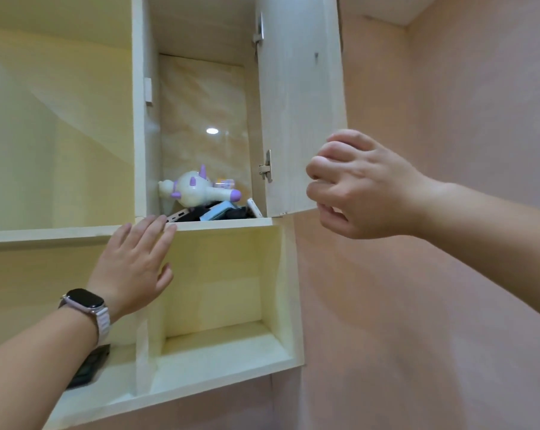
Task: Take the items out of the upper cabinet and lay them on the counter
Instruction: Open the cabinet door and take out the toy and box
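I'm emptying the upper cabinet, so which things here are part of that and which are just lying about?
For the job: white toy, white power bank, blue box, all in the open cabinet.
Lying about: dark device on the lower shelf.

Bright, even light; lamp glare (pixel 212 130) on glossy back panel; edges bowed.

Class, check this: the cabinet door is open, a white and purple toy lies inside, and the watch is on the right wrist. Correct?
No: the head view shows the watch on the left wrist. The cabinet door is open and the white and purple toy lies inside.
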The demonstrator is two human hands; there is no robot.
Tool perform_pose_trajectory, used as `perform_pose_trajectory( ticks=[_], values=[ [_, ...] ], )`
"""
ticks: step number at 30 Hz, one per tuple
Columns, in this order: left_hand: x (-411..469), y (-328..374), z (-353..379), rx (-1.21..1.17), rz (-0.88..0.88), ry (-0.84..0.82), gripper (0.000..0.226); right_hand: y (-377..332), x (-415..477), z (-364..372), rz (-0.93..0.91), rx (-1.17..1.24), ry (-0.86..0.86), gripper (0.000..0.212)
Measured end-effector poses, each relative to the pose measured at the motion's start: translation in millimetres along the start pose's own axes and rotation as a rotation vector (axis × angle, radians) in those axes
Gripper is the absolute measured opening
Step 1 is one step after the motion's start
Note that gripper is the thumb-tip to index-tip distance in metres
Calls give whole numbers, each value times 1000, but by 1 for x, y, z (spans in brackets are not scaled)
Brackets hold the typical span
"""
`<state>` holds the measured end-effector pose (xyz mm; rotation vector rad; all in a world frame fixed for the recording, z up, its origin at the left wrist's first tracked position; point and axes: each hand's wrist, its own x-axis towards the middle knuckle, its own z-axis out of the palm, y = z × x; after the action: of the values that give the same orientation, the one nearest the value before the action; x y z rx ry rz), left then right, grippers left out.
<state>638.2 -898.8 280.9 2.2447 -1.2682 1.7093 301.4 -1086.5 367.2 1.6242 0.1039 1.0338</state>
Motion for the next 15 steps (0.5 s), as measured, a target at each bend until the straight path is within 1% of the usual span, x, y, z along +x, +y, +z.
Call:
perform_pose_trajectory(
  ticks=[4,7,9,11,15],
  values=[
    [2,4,3,-48,-20,45,70,10,-19,3,104,-57,-181,25],
    [3,5,5,-65,-24,82,70,8,-18,4,118,-77,-242,24],
    [4,3,6,-72,-14,97,69,2,-10,1,128,-84,-250,20],
    [6,0,5,-76,9,113,65,-5,-1,-2,167,-79,-236,22],
    [20,-3,-2,-92,53,171,56,-27,15,8,233,45,-198,25]
  ],
)
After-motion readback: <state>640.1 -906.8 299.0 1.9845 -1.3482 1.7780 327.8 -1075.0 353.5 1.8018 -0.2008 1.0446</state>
